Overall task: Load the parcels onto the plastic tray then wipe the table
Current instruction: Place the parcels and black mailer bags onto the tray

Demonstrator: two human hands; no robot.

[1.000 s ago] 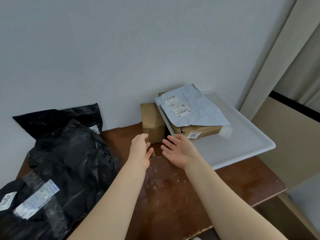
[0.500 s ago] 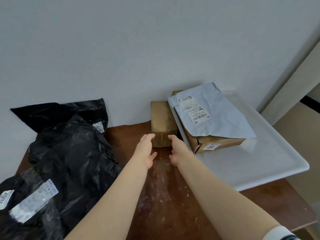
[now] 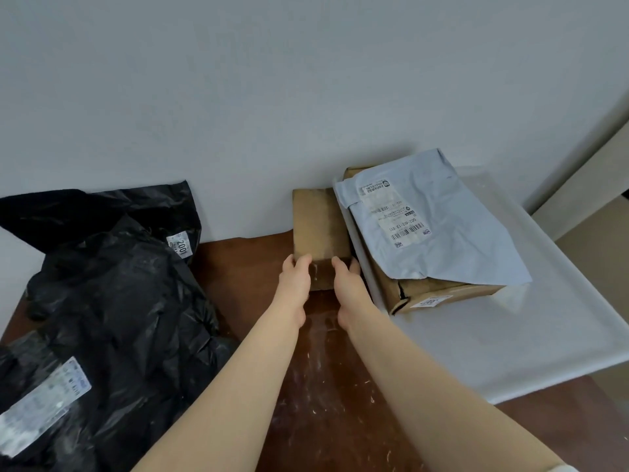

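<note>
your left hand (image 3: 295, 281) and right hand (image 3: 347, 284) are both on the near end of the small brown box (image 3: 318, 226), 1 at each corner, fingers curled over its top edge so that both hands clamp it between them. the small brown box lies flat on the table (image 3: 323, 403), its far end against the wall (image 3: 306, 97), just beside the left rim of the white tray (image 3: 510, 352) and not on it. on the white tray sits a big cardboard box (image 3: 439, 294) with a grey mailing bag (image 3: 452, 240) draped over its top, label facing up; a corner of the bag hangs past the box's near edge. well to the left of your hands, 2 black bags (image 3: 119, 294) are heaped on the table, the rear 1 leaning on the wall with a tag that reads 2001, the front 1 carrying a white label near the bottom left. the brown tabletop between your forearms shows pale scuffs and smears.
</note>
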